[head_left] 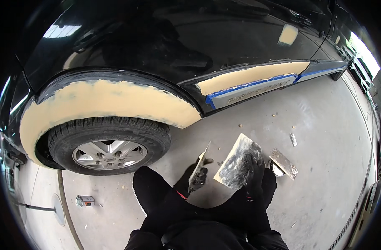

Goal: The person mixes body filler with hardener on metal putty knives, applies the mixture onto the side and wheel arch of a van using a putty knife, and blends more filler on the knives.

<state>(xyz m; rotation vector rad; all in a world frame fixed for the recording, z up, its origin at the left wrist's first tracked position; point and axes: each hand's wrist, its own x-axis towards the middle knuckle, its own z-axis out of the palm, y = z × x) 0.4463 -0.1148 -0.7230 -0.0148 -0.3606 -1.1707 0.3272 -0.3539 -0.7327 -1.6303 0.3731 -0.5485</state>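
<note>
My left hand (pixel 200 178), in a black glove, grips a thin flat filler spreader (pixel 197 170) seen almost edge-on, with some beige filler near its tip. In my right hand (pixel 255 175), also gloved, is a rectangular board (pixel 239 161) smeared with dark and pale residue. Both tools are held apart, over the floor between my knees. Before me is a black vehicle whose wheel arch (pixel 115 97) carries a wide band of beige body filler with ragged edges. More filler covers the lower door strip (pixel 256 74), above blue masking tape (pixel 253 85).
A tire (pixel 109 145) with a silver alloy wheel sits under the arch. Beside my right knee, a smeared metal plate (pixel 283 163) lies across an open round can (pixel 276 169). At left are a small can (pixel 84 201) and a hose (pixel 67 209). Filler crumbs dot the concrete floor (pixel 321 150).
</note>
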